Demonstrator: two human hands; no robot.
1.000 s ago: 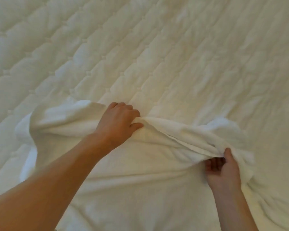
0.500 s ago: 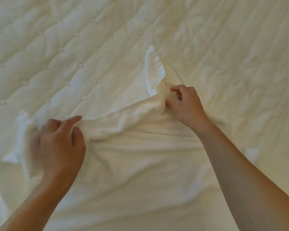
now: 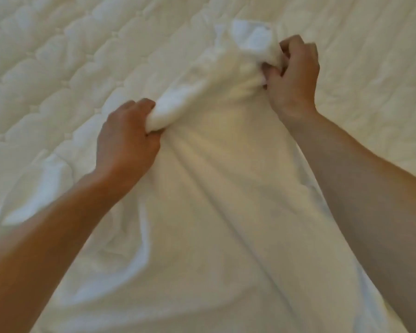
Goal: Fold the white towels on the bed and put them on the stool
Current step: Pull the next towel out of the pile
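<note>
A white towel lies spread over the bed, stretched from the near edge of the view toward the far side. My left hand grips a bunched part of its far edge at centre left. My right hand grips the far edge further up and to the right, with a loose corner sticking out above its fingers. The cloth between my two hands is pulled taut and creased. The stool is out of view.
The quilted cream bed cover fills the view on all sides of the towel. A rumpled fold of the towel lies under my left forearm.
Both hands have moved away from me and to the right, dragging the towel's far edge with them. The edge between them is now bunched and pulled tight.
</note>
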